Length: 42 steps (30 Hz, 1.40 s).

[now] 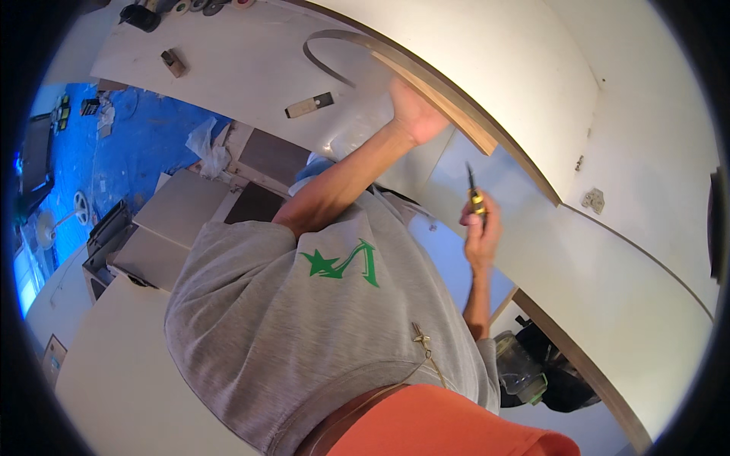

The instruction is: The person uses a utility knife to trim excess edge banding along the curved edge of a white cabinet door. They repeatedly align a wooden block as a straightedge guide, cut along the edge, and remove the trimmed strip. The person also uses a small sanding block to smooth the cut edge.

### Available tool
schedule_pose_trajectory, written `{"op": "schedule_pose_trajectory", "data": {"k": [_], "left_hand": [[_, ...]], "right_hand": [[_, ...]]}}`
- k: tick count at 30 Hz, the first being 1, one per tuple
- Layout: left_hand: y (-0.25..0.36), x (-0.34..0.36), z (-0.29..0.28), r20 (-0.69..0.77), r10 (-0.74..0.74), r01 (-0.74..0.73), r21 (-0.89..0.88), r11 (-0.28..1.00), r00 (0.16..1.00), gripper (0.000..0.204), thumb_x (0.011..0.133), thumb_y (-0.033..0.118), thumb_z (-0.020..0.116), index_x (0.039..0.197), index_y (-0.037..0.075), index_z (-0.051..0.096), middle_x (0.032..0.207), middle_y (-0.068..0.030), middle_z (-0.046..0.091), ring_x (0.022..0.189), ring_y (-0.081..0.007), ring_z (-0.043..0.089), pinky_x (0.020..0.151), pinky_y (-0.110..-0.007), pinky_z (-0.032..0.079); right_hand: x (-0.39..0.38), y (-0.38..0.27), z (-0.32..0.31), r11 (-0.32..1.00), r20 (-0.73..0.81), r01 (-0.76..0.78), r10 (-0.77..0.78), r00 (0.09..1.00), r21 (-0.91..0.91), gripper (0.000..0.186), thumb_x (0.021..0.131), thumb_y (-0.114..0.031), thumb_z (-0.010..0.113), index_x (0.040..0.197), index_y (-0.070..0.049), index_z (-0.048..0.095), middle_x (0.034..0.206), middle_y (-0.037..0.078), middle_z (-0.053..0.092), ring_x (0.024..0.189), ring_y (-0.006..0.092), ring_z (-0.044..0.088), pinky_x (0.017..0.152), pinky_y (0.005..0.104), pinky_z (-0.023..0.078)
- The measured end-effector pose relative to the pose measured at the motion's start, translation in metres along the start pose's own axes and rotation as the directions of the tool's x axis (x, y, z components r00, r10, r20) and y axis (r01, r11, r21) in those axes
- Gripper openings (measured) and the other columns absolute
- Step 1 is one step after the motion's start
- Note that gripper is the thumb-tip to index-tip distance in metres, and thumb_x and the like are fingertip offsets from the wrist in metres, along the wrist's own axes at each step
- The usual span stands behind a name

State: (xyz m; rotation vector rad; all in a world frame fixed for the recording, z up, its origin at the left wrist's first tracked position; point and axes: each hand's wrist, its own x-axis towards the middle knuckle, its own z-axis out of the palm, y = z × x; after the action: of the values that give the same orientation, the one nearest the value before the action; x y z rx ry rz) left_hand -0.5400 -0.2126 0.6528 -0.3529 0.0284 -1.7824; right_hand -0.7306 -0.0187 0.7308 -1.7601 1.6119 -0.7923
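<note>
My left hand (417,114) reaches up to a long pale wooden strip (449,114). The strip lies along the brown edge of a white panel (608,182). My palm and wrist show beside the wood, while the fingertips are hidden behind it. A loose brown edge-banding strip (323,64) curls away past the far end of the wood. In my right hand (483,228) is a utility knife (477,199) with a black and yellow handle. Its slim dark tip points up toward the wooden strip's near end, apart from it.
On the pale surface at upper left lie a dark-ended block (309,105), a small wooden hand plane (173,63) and several tape rolls (180,7). A metal hinge (593,201) rests on the white panel. Blue sheeting (152,129) covers the floor at left, near stacked boards (179,205).
</note>
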Motion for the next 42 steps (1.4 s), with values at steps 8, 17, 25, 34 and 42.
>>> {"op": "schedule_pose_trajectory", "data": {"k": [8,17,25,34,42], "left_hand": [[-0.002,0.003,-0.006,0.144,0.005,0.034,-0.273,0.961,0.99,0.058,0.1,0.054,0.041,0.129,0.005,0.057,0.126,-0.0111,0.063,0.118,-0.0283,0.059,0.101,-0.046,0.047],[-0.008,0.008,0.011,-0.224,0.101,-0.09,0.058,0.994,0.969,0.06,0.101,0.059,0.038,0.119,0.006,0.058,0.118,-0.0107,0.062,0.111,-0.0289,0.06,0.098,-0.048,0.048],[-0.011,0.005,0.008,-0.225,0.081,-0.058,0.108,0.992,0.971,0.056,0.099,0.06,0.041,0.118,0.009,0.057,0.117,-0.0091,0.061,0.111,-0.0272,0.058,0.098,-0.047,0.048],[-0.009,0.001,0.027,-0.281,0.107,-0.079,0.108,0.991,0.954,0.045,0.101,0.045,0.041,0.118,0.007,0.057,0.115,-0.0073,0.061,0.109,-0.0249,0.06,0.096,-0.044,0.049],[-0.009,0.002,0.032,-0.265,0.097,-0.102,-0.005,0.995,0.959,0.047,0.102,0.04,0.036,0.125,0.004,0.056,0.122,-0.0094,0.062,0.116,-0.0276,0.059,0.103,-0.045,0.047]], "right_hand": [[0.136,-0.123,-0.028,0.805,0.256,0.186,-0.045,0.966,-0.563,0.035,0.105,-0.023,0.057,0.139,-0.015,0.058,0.08,0.01,0.071,0.061,0.0248,0.064,0.063,0.0357,0.053],[0.183,-0.155,-0.016,0.535,0.426,0.429,-0.137,0.894,-0.728,0.035,0.106,-0.028,0.055,0.14,-0.022,0.059,0.072,0.006,0.069,0.06,0.0246,0.065,0.057,0.0398,0.05],[0.179,-0.159,-0.01,0.371,0.498,0.518,-0.157,0.853,-0.77,0.044,0.104,-0.023,0.058,0.146,-0.036,0.054,0.065,0.007,0.06,0.053,0.0255,0.06,0.05,0.041,0.049],[0.171,-0.158,-0.009,0.19,0.487,0.499,-0.109,0.866,-0.845,0.057,0.102,-0.019,0.062,0.151,-0.044,0.048,0.063,0.004,0.055,0.052,0.0218,0.054,0.051,0.0397,0.048],[0.172,-0.143,-0.017,0.281,0.479,0.501,-0.149,0.865,-0.819,0.054,0.101,-0.019,0.062,0.148,-0.042,0.052,0.062,0.004,0.055,0.05,0.0215,0.052,0.049,0.0396,0.047]]}}
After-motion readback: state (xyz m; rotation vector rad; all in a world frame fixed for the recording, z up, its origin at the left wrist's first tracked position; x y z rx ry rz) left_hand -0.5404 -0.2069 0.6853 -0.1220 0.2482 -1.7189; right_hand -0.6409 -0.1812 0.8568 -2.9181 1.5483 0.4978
